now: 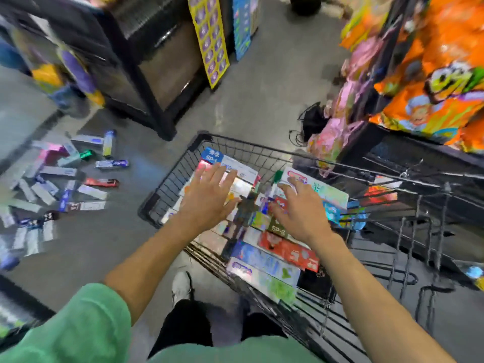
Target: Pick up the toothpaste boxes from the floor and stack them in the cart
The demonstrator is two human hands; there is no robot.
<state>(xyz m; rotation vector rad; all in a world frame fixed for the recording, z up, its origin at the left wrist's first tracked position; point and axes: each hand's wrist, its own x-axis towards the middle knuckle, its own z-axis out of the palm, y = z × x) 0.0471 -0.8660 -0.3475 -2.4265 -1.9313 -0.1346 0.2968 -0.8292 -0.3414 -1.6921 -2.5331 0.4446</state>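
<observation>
Motion blur smears the toothpaste boxes on the floor (65,184), so their print is unreadable. The left hand (209,197) and right hand (298,210) hide boxes in the cart (167,184).

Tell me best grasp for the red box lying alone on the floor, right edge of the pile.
Judging from its pose, take the red toothpaste box across its two long edges near the middle, coming straight down from above. It lies flat on the floor with bare floor along both long sides, so fingers can fit there. Both the left hand and right hand are open over the cart.
</observation>
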